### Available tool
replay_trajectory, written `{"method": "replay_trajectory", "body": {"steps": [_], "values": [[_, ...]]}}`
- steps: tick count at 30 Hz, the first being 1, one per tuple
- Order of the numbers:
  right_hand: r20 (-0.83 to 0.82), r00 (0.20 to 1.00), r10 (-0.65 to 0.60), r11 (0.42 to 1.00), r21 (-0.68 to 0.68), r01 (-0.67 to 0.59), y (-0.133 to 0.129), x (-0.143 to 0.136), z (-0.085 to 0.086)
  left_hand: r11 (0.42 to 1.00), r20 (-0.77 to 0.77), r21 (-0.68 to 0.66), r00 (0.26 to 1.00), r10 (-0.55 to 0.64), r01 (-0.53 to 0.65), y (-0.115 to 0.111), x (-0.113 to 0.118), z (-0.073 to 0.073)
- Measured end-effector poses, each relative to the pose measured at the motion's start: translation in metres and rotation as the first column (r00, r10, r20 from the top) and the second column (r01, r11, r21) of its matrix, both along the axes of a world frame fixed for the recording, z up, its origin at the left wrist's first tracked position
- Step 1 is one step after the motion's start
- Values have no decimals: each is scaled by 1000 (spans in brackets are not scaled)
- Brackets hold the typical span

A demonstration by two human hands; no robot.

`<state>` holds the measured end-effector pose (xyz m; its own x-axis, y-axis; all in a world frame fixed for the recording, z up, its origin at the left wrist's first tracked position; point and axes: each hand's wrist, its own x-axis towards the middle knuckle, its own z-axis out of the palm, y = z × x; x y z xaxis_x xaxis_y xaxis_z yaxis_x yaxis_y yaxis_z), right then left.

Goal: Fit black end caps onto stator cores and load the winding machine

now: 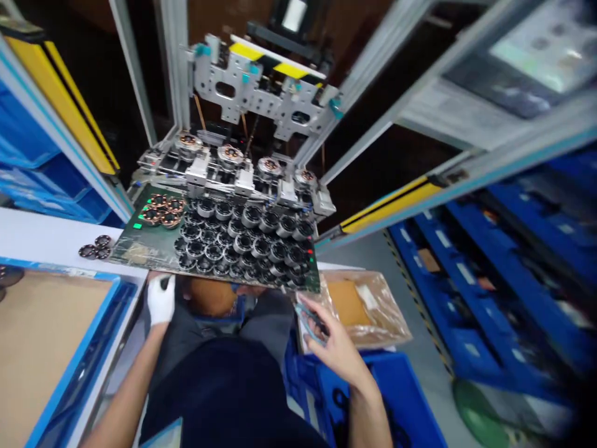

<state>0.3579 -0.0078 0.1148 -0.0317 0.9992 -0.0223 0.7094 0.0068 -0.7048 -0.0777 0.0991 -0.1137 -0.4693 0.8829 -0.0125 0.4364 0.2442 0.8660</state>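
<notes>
My left hand [161,302], in a white glove, is at the front left edge of the green work board [140,249]. Its fingers are curled; a small dark patch shows at them, and I cannot make out what it is. My bare right hand [332,342] is closed around a slim light-blue hand tool [310,323], just below the board's front right corner. Many black and silver motor rings [245,242] stand in tight rows on the board. Several copper-wound stators [163,211] lie at its left.
Behind the board, a fixture [242,177] holds copper-wound parts under a metal press plate [261,87]. Several dark rings [96,249] lie on the white table at left. A plastic-lined carton [373,305] and a blue bin [396,386] stand at right; blue shelf bins [471,280] lie beyond.
</notes>
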Motion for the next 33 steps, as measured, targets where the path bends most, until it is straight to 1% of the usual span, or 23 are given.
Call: {"method": "replay_trajectory", "body": {"steps": [3,5,6,7,8,9,10,12,14,16,18,20,22,24,25,27,29,30,31,33], "values": [[-1,978,-207,976,65,207,-28,40,-11,994,53,-97,997,52,-47,-70,2,-2],[23,950,-310,947,93,307,-36,58,-22,987,72,-144,994,83,-72,-114,-3,0],[36,937,-348,934,101,343,-35,64,-30,985,82,-158,993,89,-75,-130,-7,2],[49,924,-380,921,107,374,-32,67,-39,983,92,-165,992,91,-75,-140,-10,5],[61,911,-407,910,113,399,-27,68,-49,983,103,-167,991,88,-70,-144,-13,9],[73,900,-430,900,119,420,-19,66,-60,984,112,-164,990,81,-62,-143,-15,14],[87,890,-447,891,127,436,-10,62,-70,986,114,-156,991,70,-52,-137,-17,20],[117,875,-470,879,150,452,11,53,-88,991,106,-131,994,25,-11,-116,-19,36],[147,870,-471,878,176,445,29,44,-99,994,83,-97,996,-39,47,-91,-19,55],[173,874,-453,886,198,420,41,38,-104,991,66,-67,991,-114,119,-70,-16,75],[198,884,-424,899,208,385,46,38,-107,980,55,-47,980,-190,193,-55,-9,92],[216,894,-392,912,216,348,45,41,-107,966,52,-37,966,-253,255,-46,0,103],[220,908,-356,923,234,305,42,47,-106,955,58,-29,955,-292,294,-42,11,110],[211,920,-331,923,274,270,39,52,-99,947,70,-24,945,-318,320,-43,20,114],[203,922,-329,917,303,260,39,54,-92,944,77,-22,942,-328,330,-44,23,115],[180,927,-330,897,365,249,41,52,-69,942,86,-15,939,-333,335,-47,25,117],[152,945,-291,888,410,207,48,40,-35,949,84,2,946,-313,314,-48,21,121],[141,960,-243,890,426,163,54,29,-15,955,77,16,952,-298,297,-46,17,123],[131,976,-175,889,448,100,62,15,5,959,69,34,957,-282,281,-44,13,125],[124,991,47,862,497,-103,84,-21,40,965,45,74,966,-254,251,-32,1,129]]}}
